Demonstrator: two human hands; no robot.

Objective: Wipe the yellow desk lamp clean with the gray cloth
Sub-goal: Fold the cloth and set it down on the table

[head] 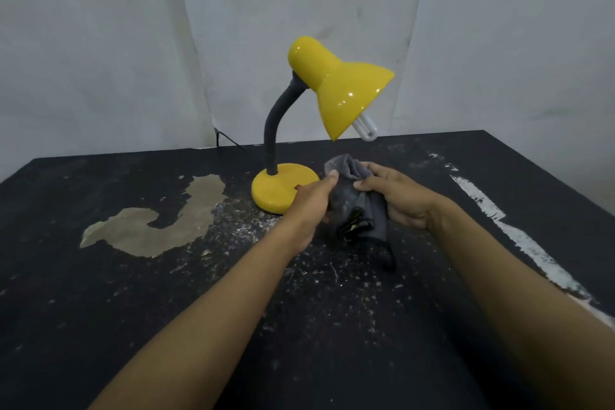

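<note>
Forearms [199,326] reach in over near edge of table [100,293]. Left hand [311,200] and right hand [396,196] both pinch gray cloth [364,210], bunched between them around table middle. Cloth soft, limp, light; likely wants wadding into pad.

Yellow desk lamp [332,83] just beyond, base [273,190] beside left hand. Glossy shade [349,93] probably slippery, gooseneck [277,123] bendy, bulb [366,130] fragile: steady by base.

Tabletop dark, scuffed, paint-flecked. Pale sheet [133,43] behind far edge.

Dim even light, soft focus, wide-angle edge bending
</note>
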